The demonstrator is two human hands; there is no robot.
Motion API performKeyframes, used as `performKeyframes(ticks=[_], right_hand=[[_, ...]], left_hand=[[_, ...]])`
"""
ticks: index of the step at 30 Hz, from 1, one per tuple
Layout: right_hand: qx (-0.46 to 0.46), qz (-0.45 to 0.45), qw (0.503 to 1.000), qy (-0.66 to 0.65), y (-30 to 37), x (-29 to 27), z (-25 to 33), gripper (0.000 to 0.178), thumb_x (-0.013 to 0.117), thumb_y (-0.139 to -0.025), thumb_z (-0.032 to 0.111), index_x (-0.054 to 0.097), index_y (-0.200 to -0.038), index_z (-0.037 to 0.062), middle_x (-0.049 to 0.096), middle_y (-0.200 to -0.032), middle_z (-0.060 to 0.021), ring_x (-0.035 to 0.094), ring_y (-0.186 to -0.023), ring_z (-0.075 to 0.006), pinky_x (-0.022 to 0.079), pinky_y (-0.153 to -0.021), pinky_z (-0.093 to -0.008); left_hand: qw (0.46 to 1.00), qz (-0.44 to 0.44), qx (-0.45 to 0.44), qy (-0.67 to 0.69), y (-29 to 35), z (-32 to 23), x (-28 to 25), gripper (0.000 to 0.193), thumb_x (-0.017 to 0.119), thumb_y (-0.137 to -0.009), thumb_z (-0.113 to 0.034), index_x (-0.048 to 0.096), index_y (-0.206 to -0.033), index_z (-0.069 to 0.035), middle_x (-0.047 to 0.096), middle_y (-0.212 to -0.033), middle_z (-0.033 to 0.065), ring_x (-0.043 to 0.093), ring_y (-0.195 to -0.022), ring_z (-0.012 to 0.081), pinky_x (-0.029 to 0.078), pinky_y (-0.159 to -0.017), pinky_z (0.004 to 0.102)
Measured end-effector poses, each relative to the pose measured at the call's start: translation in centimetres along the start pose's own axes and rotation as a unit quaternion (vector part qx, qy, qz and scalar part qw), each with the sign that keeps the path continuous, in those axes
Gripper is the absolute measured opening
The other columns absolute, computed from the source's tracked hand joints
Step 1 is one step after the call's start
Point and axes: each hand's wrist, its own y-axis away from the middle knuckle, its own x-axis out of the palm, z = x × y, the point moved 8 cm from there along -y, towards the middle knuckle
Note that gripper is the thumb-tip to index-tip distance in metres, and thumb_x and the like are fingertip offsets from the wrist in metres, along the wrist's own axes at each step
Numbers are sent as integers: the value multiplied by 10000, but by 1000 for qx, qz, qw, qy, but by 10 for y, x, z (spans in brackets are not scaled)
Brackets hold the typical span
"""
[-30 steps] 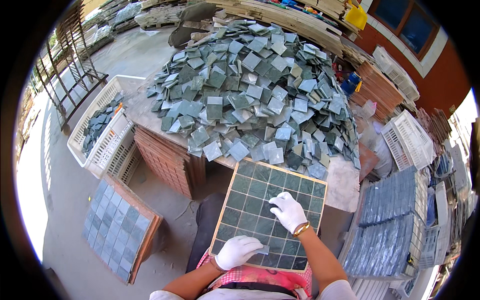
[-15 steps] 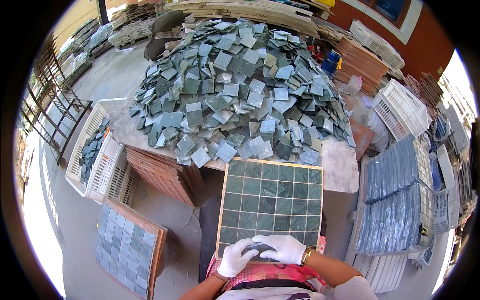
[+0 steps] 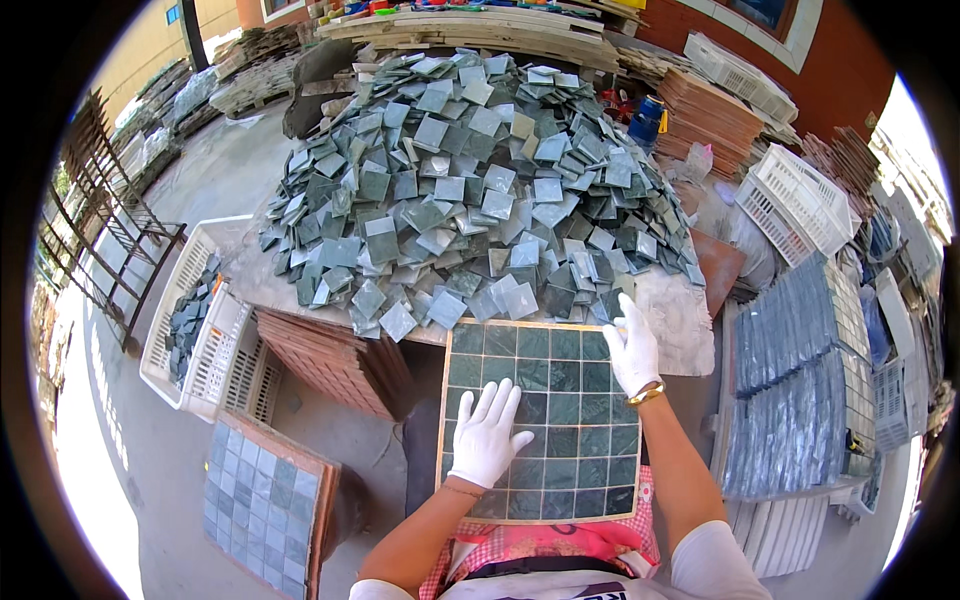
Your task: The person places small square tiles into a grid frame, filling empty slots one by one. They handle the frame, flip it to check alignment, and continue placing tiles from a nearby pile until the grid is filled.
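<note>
On my lap lies a square wooden-edged frame (image 3: 442, 440) filled with rows of dark green stone tiles (image 3: 533, 376). My left hand (image 3: 487, 435), in a white glove, is flat on the tiles left of the middle, fingers spread. My right hand (image 3: 631, 350), also gloved, is at the frame's far right corner with its fingers stretched away from me; no tile shows in it. Just beyond the frame rises a large heap of loose green-grey square tiles (image 3: 470, 190) on a pale worktable (image 3: 680, 325).
At left stands a white plastic crate (image 3: 160, 350) with dark tile pieces; a stack topped by a tile sheet (image 3: 262, 495) is nearer. Reddish boards (image 3: 320, 360) lean under the table. On the right are stacked tile sheets (image 3: 790, 390) and white crates (image 3: 800, 205).
My hands, together over the frame's near edge with a dark tile between them, have parted. The left now lies flat on the tiles; the right has reached to the far right corner.
</note>
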Motion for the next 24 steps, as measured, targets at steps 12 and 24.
performKeyframes(ticks=[12,24], right_hand=[[-118,258,956,80,85,114,74,203,535,-833,80,575,-1032,87,631,-957,-121,596,-930,-301,496,-790,-420],[68,358,902,-230,88,108,60,231,491,-819,-14,515,-1045,34,617,-879,-83,619,-777,-169,505,-717,-296]], left_hand=[[989,23,-147,7,57,44,-8,750,632,-806,-379,358,-1388,6,311,-1463,218,312,-1335,387,223,-1088,513],[989,-77,-49,116,19,29,-36,690,757,-682,-212,478,-1288,-35,481,-1324,156,397,-1266,356,283,-1057,479]])
